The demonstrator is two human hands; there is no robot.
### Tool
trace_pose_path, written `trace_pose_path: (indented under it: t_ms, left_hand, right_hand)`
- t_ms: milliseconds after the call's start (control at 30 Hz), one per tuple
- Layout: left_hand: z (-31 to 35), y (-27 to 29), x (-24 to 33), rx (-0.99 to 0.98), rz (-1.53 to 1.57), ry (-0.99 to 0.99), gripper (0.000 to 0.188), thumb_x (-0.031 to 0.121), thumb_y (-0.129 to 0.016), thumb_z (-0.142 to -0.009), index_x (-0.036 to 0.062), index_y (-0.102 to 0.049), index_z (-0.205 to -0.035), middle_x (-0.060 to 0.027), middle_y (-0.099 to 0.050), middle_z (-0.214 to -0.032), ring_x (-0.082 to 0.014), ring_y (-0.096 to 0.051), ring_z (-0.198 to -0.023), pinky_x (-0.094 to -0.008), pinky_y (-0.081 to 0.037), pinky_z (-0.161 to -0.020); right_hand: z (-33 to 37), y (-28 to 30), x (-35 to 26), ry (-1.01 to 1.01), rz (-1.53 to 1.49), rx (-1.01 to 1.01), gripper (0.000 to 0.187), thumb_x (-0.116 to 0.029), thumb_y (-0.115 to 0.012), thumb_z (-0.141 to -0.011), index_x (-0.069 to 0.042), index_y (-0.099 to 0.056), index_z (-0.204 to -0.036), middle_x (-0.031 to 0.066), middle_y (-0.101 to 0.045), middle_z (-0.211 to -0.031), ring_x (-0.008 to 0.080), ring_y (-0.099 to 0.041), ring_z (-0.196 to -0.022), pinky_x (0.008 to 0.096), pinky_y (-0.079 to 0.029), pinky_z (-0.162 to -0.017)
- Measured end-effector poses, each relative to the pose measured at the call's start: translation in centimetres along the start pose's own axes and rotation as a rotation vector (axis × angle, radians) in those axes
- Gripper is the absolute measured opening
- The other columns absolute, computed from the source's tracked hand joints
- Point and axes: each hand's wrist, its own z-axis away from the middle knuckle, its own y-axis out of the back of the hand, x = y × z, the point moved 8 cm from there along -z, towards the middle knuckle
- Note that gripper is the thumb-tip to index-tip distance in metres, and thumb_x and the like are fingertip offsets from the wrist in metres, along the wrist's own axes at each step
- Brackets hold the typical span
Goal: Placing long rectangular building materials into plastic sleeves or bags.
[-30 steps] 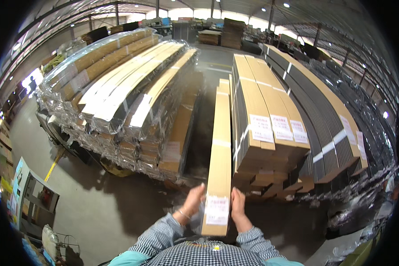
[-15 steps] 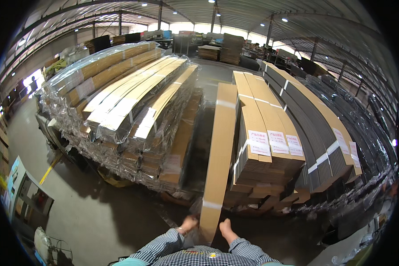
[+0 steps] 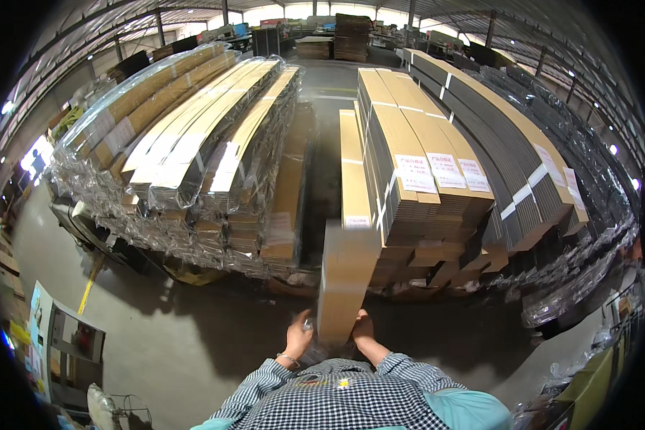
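A long, narrow bundle with a tan cardboard face (image 3: 342, 290) slants up and away from my body, its far end smeared by motion. At its left side, my left hand (image 3: 298, 337) is closed on a crumpled bit of clear plastic film (image 3: 309, 325), thumb upward. More film hangs below that hand, near my shirt. On the other side, my right hand (image 3: 364, 330) is bent against the bundle's right edge; its fingertips are partly hidden there. Behind the far end lies another tan bundle (image 3: 352, 172) with a small label, alongside the strapped stack.
Strapped stacks of long cardboard-topped strips (image 3: 416, 172) lie ahead to the right. Film-wrapped stacks (image 3: 222, 172) fill the left, with a narrow gap between. Yellow tape (image 3: 92, 285) marks the floor at left. Green and plastic-covered items (image 3: 588, 380) stand at lower right.
The cardboard bundle's far end has come away from the stack toward me, uncovering the labelled bundle behind. Both hands have risen in view, and the right one has come against the bundle's edge.
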Motion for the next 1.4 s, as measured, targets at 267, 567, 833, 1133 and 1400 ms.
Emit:
trace_pose_path:
  t_ms: [267, 567, 833, 1133, 1400]
  left_hand:
    - [0.6, 9.3, 12.4, -0.033, 0.074, -0.240, 0.030, -0.001, -0.058, -0.083, 0.0088, -0.070, -0.108, -0.0172, -0.070, -0.088, -0.0290, -0.070, -0.074, -0.0334, -0.053, -0.066]
    - [1.1, 11.0, 9.2, -0.305, 0.345, -0.021, 0.025, 0.023, -0.070, -0.089, 0.0054, -0.057, -0.079, 0.0009, -0.055, -0.067, -0.0043, -0.048, -0.060, -0.0255, -0.039, -0.052]
    - [4.2, 28.9, 29.6, -0.284, 1.828, -0.424, 0.022, 0.028, -0.058, -0.097, 0.0112, -0.045, -0.090, -0.0008, -0.050, -0.073, -0.0083, -0.045, -0.055, -0.0218, -0.043, -0.052]
    - [-0.2, 27.4, 18.4, -0.010, 1.060, -0.285, 0.029, 0.013, -0.066, -0.091, 0.0005, -0.063, -0.117, -0.0075, -0.068, -0.091, -0.0065, -0.052, -0.071, -0.0197, -0.041, -0.066]
    - [-2.2, 28.9, 13.3, 0.037, 0.888, -0.205, 0.021, 0.001, -0.057, -0.094, -0.0037, -0.065, -0.113, -0.0102, -0.068, -0.094, -0.0168, -0.066, -0.090, -0.0299, -0.052, -0.085]
  right_hand:
    - [8.1, -16.4, -14.3, 0.532, 0.850, -0.226, 0.012, -0.003, -0.065, -0.087, -0.004, -0.055, -0.093, 0.0031, -0.056, -0.069, 0.0098, -0.052, -0.058, 0.0279, -0.043, -0.056]
    - [16.0, -18.8, -12.2, 0.631, 0.660, -0.441, 0.079, -0.019, -0.073, -0.086, -0.001, -0.027, -0.148, 0.0159, -0.048, -0.137, 0.0252, -0.048, -0.127, 0.0378, -0.040, -0.105]
    - [11.6, -8.4, 7.2, 0.239, 1.134, -0.734, 0.088, -0.035, -0.088, -0.065, -0.003, -0.047, -0.136, 0.0183, -0.054, -0.134, 0.0332, -0.053, -0.124, 0.0412, -0.042, -0.105]
    - [5.7, -23.7, -9.0, 0.597, 0.612, -0.263, 0.059, -0.018, -0.080, -0.080, 0.001, -0.054, -0.130, 0.0096, -0.066, -0.114, 0.0206, -0.063, -0.101, 0.0353, -0.051, -0.088]
    - [-17.2, -45.8, -27.1, 0.647, 0.777, -0.188, 0.045, -0.033, -0.069, -0.092, 0.004, -0.062, -0.117, 0.0073, -0.067, -0.102, 0.0129, -0.059, -0.087, 0.0303, -0.048, -0.076]
